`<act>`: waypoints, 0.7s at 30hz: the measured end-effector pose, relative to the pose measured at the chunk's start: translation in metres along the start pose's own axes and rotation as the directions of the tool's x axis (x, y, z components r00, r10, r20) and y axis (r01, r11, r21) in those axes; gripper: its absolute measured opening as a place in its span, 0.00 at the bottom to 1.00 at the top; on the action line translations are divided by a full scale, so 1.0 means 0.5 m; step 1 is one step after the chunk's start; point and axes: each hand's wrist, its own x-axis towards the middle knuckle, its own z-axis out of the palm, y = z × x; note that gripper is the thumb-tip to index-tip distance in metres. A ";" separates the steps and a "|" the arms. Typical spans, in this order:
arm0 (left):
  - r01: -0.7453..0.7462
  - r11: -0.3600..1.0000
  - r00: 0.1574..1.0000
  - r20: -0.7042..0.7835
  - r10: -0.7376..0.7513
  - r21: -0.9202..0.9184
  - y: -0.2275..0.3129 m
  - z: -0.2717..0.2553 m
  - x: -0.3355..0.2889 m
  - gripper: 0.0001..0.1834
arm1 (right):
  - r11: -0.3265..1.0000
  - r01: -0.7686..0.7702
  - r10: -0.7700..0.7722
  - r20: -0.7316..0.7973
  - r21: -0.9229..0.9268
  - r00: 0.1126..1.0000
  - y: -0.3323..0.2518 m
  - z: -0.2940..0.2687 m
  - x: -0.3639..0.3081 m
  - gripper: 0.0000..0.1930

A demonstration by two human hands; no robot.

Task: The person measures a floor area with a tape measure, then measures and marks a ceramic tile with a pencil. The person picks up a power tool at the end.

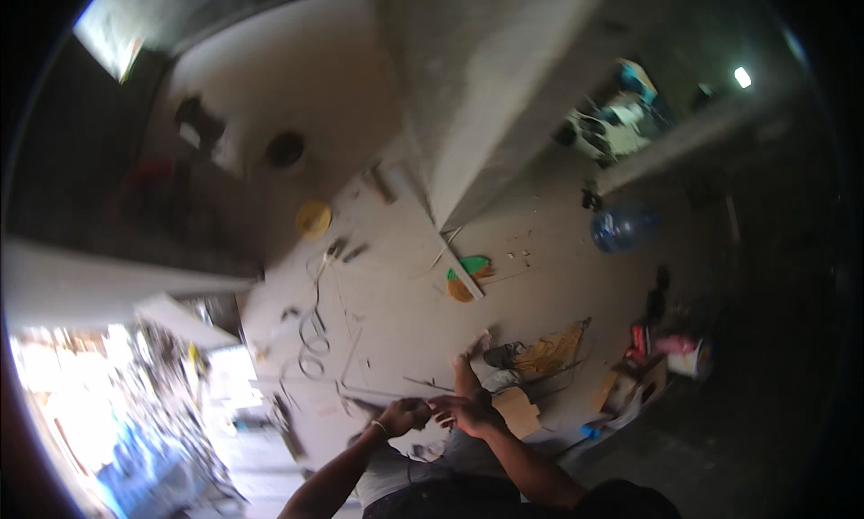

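Above my lap, my two hands meet. My left hand [405, 417], with a pale band at its wrist, is curled closed; anything inside it is too small and blurred to make out. Beside it, my right hand [466, 415] reaches over with fingers stretched and slightly apart, the tips close to the left hand. One bare leg [466, 375] extends forward on the floor beyond the right hand. A piece of cardboard [516, 413] lies just right of that hand, near a yellow-brown patterned cloth [553, 350].
A concrete column [477, 96] rises ahead, with a long flat bar [463, 274] across a green and orange item [459, 288] at its foot. Left lie a looped cable [312, 348] and yellow basin [314, 219]. Right are a blue water bottle [624, 228] and cardboard box [621, 388].
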 end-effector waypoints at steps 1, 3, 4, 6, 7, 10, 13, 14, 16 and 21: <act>0.037 0.995 0.998 0.041 -0.040 0.087 0.029 0.015 0.015 0.20 | 1.000 0.013 -0.012 -0.041 0.020 0.999 -0.019 0.004 -0.032 0.16; 0.187 0.967 0.975 0.090 -0.204 0.173 0.078 0.048 0.064 0.20 | 0.987 0.129 -0.139 0.107 0.096 0.985 -0.068 -0.023 -0.078 0.15; 0.306 0.936 0.942 0.089 -0.324 0.175 0.101 0.056 0.097 0.19 | 0.997 0.071 -0.071 0.007 0.004 0.997 -0.099 -0.052 -0.092 0.12; -0.728 0.169 0.655 0.601 0.458 0.665 0.147 0.087 0.154 0.20 | 0.978 0.187 -0.189 0.021 0.095 0.982 -0.152 -0.116 -0.131 0.12; -0.734 0.182 0.660 0.624 0.418 0.655 0.180 0.108 0.191 0.21 | 0.961 0.268 -0.271 0.037 0.062 0.962 -0.180 -0.139 -0.151 0.12; -0.787 0.268 0.617 0.697 0.365 0.556 0.285 0.246 0.264 0.21 | 0.971 0.182 -0.209 -0.174 -0.156 0.962 -0.272 -0.243 -0.304 0.11; -0.600 0.570 0.752 0.640 0.161 0.561 0.456 0.393 0.300 0.19 | 0.845 0.385 -0.456 -0.126 -0.370 0.881 -0.382 -0.281 -0.472 0.11; -0.538 0.635 0.770 0.630 0.102 0.555 0.520 0.431 0.308 0.19 | 0.777 0.458 -0.540 -0.084 -0.431 0.837 -0.430 -0.292 -0.509 0.11; -0.455 0.709 0.780 0.626 0.025 0.538 0.641 0.484 0.328 0.18 | 0.838 0.435 -0.494 -0.120 -0.329 0.861 -0.511 -0.310 -0.559 0.11; -0.364 0.807 0.742 0.669 -0.052 0.466 0.850 0.504 0.471 0.16 | 0.806 0.558 -0.592 -0.228 -0.200 0.773 -0.701 -0.419 -0.608 0.07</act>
